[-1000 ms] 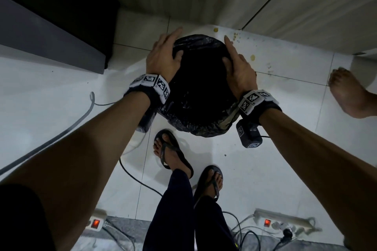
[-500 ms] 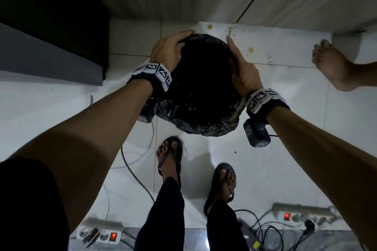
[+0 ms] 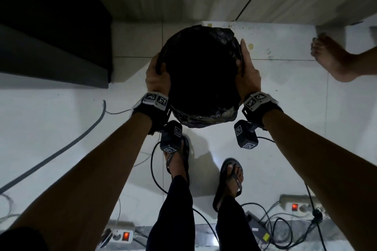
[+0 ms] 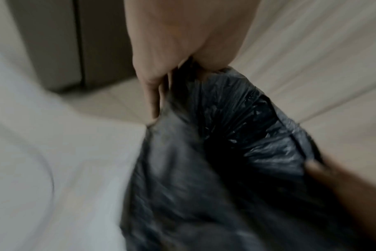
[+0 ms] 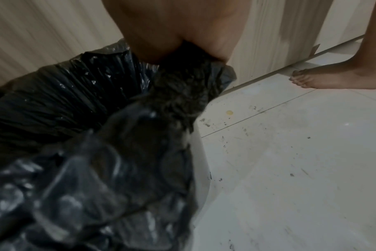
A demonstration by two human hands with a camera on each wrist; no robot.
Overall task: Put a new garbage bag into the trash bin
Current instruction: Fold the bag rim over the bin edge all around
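My left hand point(image 3: 158, 76) and right hand point(image 3: 247, 77) had slid from the far rim to the sides, both gripping the black garbage bag point(image 3: 201, 71) stretched over the trash bin point(image 5: 201, 163); lining looked nearly finished

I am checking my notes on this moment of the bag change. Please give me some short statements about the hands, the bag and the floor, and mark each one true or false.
1. Both hands hold the black garbage bag at the bin's opening. True: the left hand and the right hand grip it on opposite sides.
2. The bag lies folded on the floor. False: it is spread open over the trash bin.
3. A bare foot stands to the right of the bin. True.
4. The person wearing the camera is barefoot. False: both feet wear sandals.
5. Power strips with lit red switches lie on the floor. True.
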